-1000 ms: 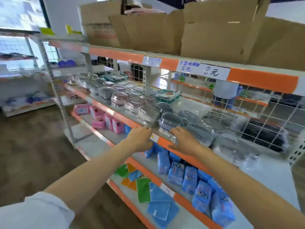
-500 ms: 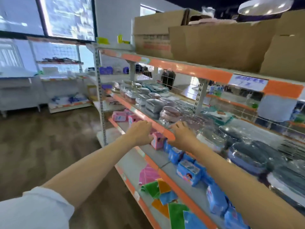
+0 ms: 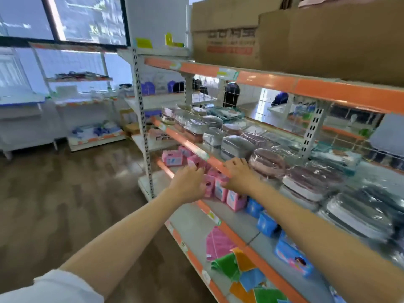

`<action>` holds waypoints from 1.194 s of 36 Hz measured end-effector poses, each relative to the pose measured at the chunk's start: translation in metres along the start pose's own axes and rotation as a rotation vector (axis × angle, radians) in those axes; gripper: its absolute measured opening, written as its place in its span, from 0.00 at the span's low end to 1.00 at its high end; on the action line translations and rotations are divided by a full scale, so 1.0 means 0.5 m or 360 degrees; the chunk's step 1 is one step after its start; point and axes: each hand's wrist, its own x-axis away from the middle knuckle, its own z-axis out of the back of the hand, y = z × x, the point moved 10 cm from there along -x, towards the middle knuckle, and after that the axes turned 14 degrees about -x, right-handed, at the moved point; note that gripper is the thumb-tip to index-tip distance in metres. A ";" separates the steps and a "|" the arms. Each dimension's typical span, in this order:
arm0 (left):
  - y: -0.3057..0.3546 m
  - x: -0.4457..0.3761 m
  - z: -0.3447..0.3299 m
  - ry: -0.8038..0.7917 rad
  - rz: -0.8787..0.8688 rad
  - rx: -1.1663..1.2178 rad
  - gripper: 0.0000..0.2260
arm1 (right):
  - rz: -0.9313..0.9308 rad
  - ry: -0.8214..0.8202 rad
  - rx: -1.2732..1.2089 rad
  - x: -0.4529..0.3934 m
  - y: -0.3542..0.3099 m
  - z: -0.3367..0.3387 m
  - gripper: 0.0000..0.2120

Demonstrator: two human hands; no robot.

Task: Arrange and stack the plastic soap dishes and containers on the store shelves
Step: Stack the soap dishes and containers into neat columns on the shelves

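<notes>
Orange-edged store shelves (image 3: pixel 269 80) over brown wood floor (image 3: pixel 65 204).

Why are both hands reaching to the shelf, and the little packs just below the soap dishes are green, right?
Not green. The head view shows the little packs just below the wrapped soap dishes are pink. Green only appears on the cloths on the lowest shelf. The rest holds: the left hand and right hand both reach to the orange shelf edge.
</notes>
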 end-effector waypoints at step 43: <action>-0.853 -0.803 -0.346 -0.0017 -0.0363 0.0037 0.20 | -0.0369 0.0056 -0.0111 -1.064 -0.280 -0.159 0.23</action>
